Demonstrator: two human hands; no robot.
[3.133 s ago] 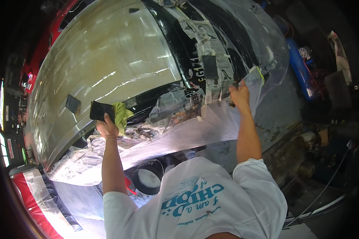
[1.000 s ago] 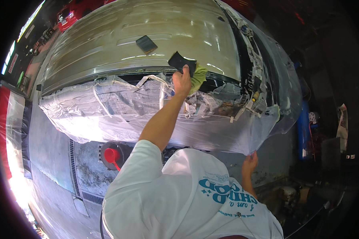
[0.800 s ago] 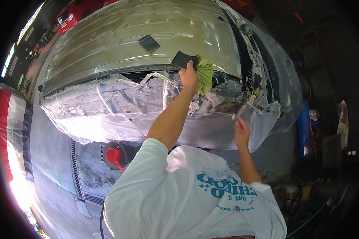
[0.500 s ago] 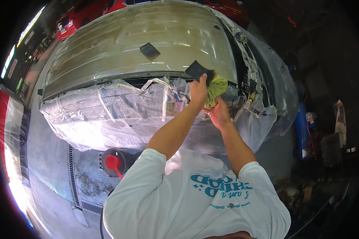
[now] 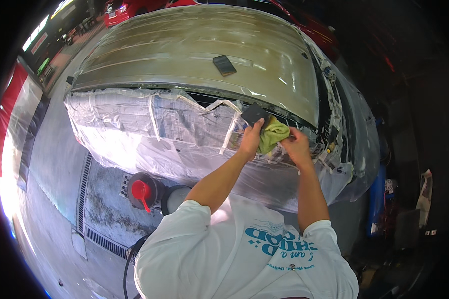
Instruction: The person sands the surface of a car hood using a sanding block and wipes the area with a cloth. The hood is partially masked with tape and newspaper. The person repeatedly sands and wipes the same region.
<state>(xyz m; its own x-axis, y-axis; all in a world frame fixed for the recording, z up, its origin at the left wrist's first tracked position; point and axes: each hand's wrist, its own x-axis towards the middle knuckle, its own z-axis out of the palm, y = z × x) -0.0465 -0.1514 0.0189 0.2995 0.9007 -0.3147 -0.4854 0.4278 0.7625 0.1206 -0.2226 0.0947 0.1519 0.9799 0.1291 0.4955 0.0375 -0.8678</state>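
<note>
My left hand [image 5: 250,141] is closed on a black sheet of sandpaper [image 5: 254,114], thumb lying on top of it. A crumpled yellow-green cloth [image 5: 272,136] hangs right beside that hand. From the other side, my right hand [image 5: 297,146] pinches the cloth's right edge between bent fingers. Both hands are over the near edge of a vehicle roof [image 5: 184,62], which is wet-looking, patchy beige and brown. Farther up on the roof lies a dark rectangular sanding block [image 5: 224,65], apart from my hands.
Plastic film and taped paper [image 5: 184,134] cover the vehicle's near side. On the floor to the left stand a dark bucket [image 5: 157,183] with a red dipper [image 5: 140,190] and a second round container [image 5: 176,198]. A drain grate [image 5: 105,242] and a hose [image 5: 128,266] lie nearby.
My right hand has come up from below the cloth to its right edge. The sandpaper and left hand have come nearer to me, off the roof. The view has shifted.
</note>
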